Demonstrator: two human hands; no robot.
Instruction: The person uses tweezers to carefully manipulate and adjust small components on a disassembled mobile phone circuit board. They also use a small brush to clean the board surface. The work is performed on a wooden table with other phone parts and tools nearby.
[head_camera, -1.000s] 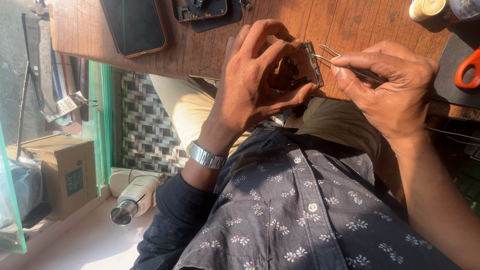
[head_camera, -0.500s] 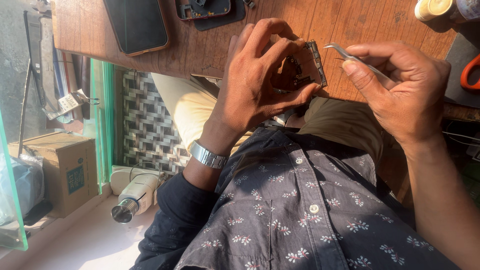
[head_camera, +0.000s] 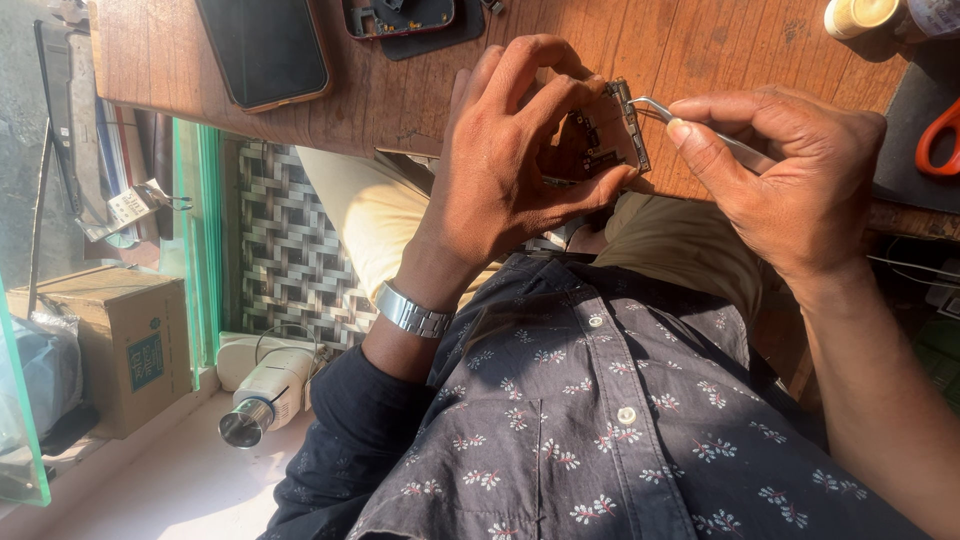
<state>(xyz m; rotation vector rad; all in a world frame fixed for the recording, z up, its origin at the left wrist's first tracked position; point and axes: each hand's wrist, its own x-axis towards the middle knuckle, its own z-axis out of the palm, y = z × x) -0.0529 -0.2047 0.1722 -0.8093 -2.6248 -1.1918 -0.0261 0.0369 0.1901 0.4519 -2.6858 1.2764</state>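
Dark floral-print shirt, silver watch, brown wooden table, orange scissors handle, black-and-white woven panel.

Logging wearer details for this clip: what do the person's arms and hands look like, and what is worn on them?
Both hands are bare, no gloves. The left hand has a silver metal link watch at the wrist, with a dark navy sleeve pushed up the forearm behind it. The right hand has a bare forearm and no visible rings or bands.

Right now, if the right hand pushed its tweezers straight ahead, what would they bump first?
Probably the small circuit board held in the left hand: the right hand points its tweezers at the board's edge.
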